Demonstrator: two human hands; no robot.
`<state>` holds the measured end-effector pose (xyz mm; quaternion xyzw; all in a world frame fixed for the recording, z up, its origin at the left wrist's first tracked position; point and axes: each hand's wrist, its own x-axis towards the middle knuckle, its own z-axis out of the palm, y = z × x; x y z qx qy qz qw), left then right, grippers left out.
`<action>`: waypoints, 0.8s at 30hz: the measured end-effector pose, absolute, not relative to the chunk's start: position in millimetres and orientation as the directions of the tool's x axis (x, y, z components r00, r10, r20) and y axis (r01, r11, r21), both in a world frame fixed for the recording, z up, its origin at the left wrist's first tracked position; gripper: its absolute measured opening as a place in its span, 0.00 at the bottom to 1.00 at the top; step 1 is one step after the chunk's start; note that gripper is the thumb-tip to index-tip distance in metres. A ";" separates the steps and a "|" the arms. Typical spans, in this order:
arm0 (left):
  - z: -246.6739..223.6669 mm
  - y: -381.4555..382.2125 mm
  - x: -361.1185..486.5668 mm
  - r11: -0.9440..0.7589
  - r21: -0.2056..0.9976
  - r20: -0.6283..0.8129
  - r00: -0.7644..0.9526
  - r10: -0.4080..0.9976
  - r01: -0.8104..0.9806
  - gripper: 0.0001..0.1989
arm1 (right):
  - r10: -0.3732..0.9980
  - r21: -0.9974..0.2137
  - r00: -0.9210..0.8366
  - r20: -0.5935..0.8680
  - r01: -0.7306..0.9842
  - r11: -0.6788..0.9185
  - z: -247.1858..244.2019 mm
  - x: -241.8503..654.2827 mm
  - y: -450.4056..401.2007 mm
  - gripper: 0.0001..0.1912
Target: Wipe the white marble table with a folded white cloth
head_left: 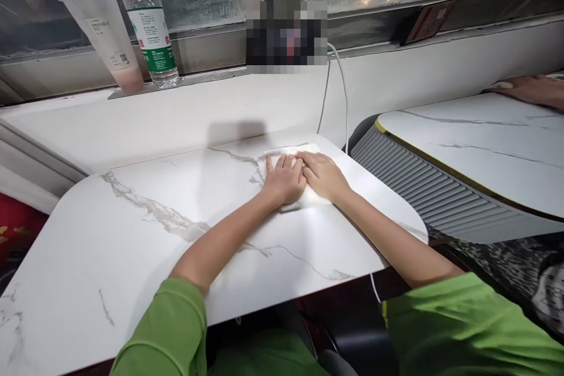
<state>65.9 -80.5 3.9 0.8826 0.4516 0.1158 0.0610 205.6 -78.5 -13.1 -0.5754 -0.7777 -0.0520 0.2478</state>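
Observation:
A white sheet point(291, 205), paper or thin cloth, lies on the white marble-patterned table point(145, 258) near its back edge. My left hand point(285, 179) presses flat on the sheet with its fingers spread. Right beside it, my right hand point(324, 175) also lies on the sheet, its fingers stretched forward. The two hands touch at the left fingertips and thumb, and they cover much of the sheet. Neither hand is wrapped round anything.
On the window ledge stand a lidded plastic cup point(99, 32) and a water bottle point(152, 41). A blurred-out object point(286, 38) sits farther along, with a white cable point(343, 88) hanging down. Another person's hand point(529, 89) rests on the neighbouring table point(480, 141) at right.

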 end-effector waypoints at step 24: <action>17.9 -194.5 1.6 -0.560 0.306 0.108 0.557 0.824 0.770 0.23 | 0.879 -0.281 -0.219 0.424 0.891 0.357 1.2 142.0 -202.5 0.18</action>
